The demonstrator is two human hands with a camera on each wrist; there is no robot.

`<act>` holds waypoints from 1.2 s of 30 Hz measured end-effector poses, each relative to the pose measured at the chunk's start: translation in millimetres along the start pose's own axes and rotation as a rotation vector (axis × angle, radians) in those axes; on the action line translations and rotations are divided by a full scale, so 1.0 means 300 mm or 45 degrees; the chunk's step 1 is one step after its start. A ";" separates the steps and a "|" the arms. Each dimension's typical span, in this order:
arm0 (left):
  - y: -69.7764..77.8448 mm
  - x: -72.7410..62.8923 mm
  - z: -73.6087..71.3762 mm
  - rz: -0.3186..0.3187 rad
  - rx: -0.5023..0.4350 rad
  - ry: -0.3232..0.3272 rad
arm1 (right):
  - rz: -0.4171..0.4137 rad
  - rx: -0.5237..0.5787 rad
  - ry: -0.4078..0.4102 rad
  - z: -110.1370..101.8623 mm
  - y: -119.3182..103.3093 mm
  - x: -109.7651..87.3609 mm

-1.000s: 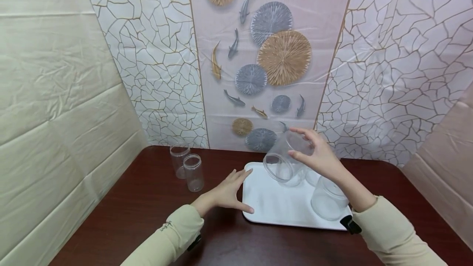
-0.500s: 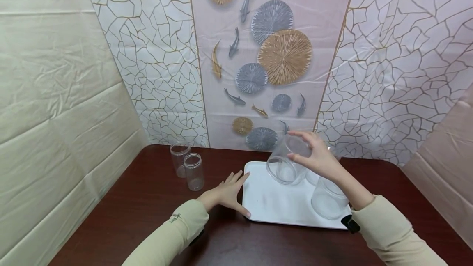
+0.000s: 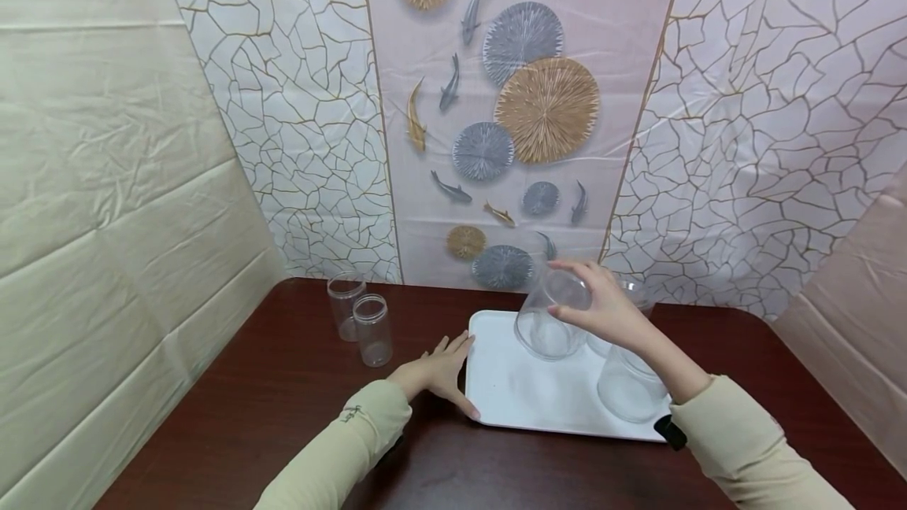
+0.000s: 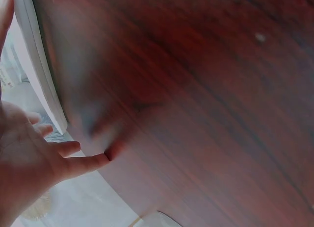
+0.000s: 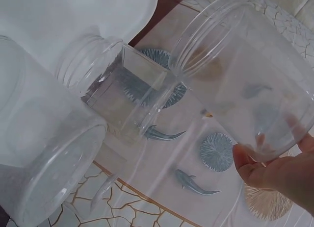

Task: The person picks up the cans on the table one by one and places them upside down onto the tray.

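My right hand (image 3: 602,307) grips a large clear plastic jar (image 3: 551,337) by its base end, thumb and fingers on either side. The jar is inverted, its ringed mouth turned down close over the back left part of the white tray (image 3: 510,392). In the right wrist view the same jar (image 5: 245,75) shows its threaded rim, with the fingers around its bottom. My left hand (image 3: 441,375) is spread at the tray's left edge, thumb by the front corner and fingertips along the side. The left wrist view shows that hand (image 4: 29,158) with fingers extended and the tray rim (image 4: 41,65) beside it.
Another large clear jar (image 3: 631,393) stands at the tray's front right. A smaller squarish clear jar (image 5: 127,89) is beside it in the right wrist view. Two slim clear jars (image 3: 347,309) (image 3: 372,333) stand on the dark wooden table (image 3: 298,400) at left. Patterned cloth hangs behind.
The held jar has come down towards the tray and tilts less, its mouth now facing more downward. My left hand has drawn in against the tray's left edge.
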State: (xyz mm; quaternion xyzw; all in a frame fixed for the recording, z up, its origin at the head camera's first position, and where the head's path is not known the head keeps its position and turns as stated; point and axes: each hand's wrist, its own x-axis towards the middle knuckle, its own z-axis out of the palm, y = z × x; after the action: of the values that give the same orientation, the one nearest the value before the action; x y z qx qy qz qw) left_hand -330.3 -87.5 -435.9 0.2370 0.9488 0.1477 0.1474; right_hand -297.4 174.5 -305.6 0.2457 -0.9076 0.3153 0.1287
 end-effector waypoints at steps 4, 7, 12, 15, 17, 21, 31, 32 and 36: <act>-0.004 0.011 0.007 -0.031 0.015 -0.031 | 0.003 -0.008 -0.017 0.004 0.002 0.001; 0.001 0.011 0.003 -0.047 0.040 -0.055 | 0.009 -0.012 -0.033 0.005 0.004 0.001; 0.008 0.005 0.002 -0.060 0.066 -0.066 | 0.017 -0.030 -0.052 0.008 0.008 -0.003; 0.009 0.004 0.003 -0.064 0.059 -0.061 | 0.005 -0.036 -0.057 0.012 0.012 -0.005; 0.008 0.005 0.003 -0.064 0.058 -0.058 | -0.004 -0.037 -0.060 0.014 0.013 -0.005; 0.009 0.006 -0.001 -0.070 0.063 -0.075 | 0.002 -0.039 -0.078 0.015 0.015 -0.006; 0.014 0.003 -0.002 -0.086 0.082 -0.100 | 0.041 -0.052 -0.154 0.026 0.030 -0.015; 0.015 0.001 -0.003 -0.087 0.085 -0.100 | 0.036 -0.052 -0.155 0.027 0.032 -0.016; 0.017 -0.002 -0.006 -0.085 0.092 -0.100 | 0.024 -0.054 -0.173 0.034 0.038 -0.023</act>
State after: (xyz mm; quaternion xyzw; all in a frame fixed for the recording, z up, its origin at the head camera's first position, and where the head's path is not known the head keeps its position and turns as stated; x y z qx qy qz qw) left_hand -328.4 -83.8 -432.4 0.2159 0.9544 0.0990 0.1806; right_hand -298.6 178.3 -322.0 0.2553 -0.9229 0.2798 0.0688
